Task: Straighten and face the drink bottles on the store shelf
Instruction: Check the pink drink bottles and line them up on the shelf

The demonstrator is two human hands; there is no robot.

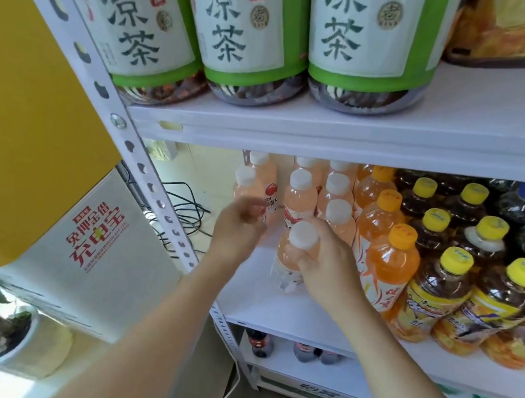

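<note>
**At the middle shelf's left end: facing the pink bottles**

Right hand (323, 264) is gripping the front pink bottle (292, 263), fingers closed around its shoulder; it is standing upright near the shelf (270, 308) edge. Left hand (239, 226) is blurring just left of it, nearer the rear pink bottle (248, 189), fingers loosely curled, holding nothing I can make out.

A small shop's drinks aisle.
White metal shelving (350, 144) is carrying rows of one product each: big tea bottles (249, 23) facing outward above, pale pink drinks (300, 191), orange sodas (386, 261) and yellow-capped teas (442, 281) standing below, while a power-bank rental box (95, 237) is sitting beside the rack.
</note>
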